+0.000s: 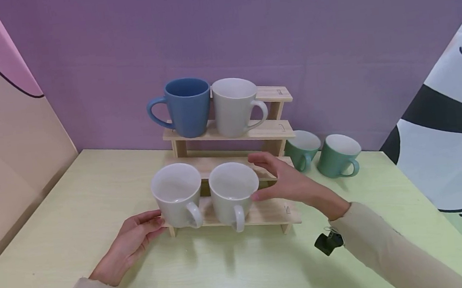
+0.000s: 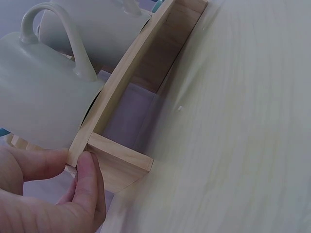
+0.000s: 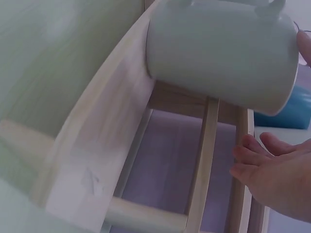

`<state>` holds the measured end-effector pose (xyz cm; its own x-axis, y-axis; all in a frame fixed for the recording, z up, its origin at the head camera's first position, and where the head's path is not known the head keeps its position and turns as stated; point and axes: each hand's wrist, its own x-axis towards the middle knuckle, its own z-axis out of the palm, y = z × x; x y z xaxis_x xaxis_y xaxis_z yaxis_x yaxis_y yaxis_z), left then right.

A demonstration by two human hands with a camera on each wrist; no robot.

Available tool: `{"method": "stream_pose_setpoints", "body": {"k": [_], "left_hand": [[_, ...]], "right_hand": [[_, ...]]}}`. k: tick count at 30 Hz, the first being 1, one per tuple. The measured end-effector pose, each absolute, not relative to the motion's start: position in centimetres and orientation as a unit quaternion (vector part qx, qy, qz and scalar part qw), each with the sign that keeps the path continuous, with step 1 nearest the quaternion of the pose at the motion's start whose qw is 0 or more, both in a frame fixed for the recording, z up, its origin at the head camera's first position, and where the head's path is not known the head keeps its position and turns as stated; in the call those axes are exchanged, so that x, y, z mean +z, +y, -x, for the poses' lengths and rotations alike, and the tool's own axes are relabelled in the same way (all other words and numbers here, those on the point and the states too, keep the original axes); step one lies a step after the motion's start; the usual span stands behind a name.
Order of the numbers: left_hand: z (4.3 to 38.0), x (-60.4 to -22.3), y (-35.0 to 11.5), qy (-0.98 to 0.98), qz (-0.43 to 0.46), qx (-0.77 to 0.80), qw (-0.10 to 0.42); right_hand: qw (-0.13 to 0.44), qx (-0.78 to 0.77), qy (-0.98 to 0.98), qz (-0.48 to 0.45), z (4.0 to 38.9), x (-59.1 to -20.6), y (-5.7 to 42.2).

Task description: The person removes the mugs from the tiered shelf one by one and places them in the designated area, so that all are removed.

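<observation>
My left hand [image 1: 133,239] pinches the left front end of the lowest board of a wooden tiered rack [image 1: 262,213], thumb above and fingers beneath in the left wrist view. Two white mugs stand side by side on that board, the left mug [image 1: 176,200] and the right mug [image 1: 231,192], handles toward the front. Beside the right one, my right hand [image 1: 290,180] is spread, thumb near its wall and fingers over the second board. Higher up the rack are a blue mug [image 1: 189,111], handle to the left, and a third white mug [image 1: 232,109], handle to the right.
Two green mugs with white insides stand on the table behind the rack's right side, a nearer one [image 1: 337,159] and one [image 1: 300,149] partly hidden by the rack. The pale wooden table [image 1: 210,276] ends at a purple backdrop [image 1: 331,60].
</observation>
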<state>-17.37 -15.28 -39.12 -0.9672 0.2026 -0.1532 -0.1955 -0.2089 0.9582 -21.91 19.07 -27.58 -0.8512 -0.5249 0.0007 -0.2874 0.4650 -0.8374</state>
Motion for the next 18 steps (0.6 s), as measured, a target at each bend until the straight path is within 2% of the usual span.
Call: {"method": "stream_pose_setpoints", "body": {"k": [18], "left_hand": [[17.4, -39.1, -15.3, 0.613, 0.000, 0.780, 0.127]], "right_hand": [[0.136, -0.460, 0.839, 0.256, 21.7, -27.8, 16.6]]}}
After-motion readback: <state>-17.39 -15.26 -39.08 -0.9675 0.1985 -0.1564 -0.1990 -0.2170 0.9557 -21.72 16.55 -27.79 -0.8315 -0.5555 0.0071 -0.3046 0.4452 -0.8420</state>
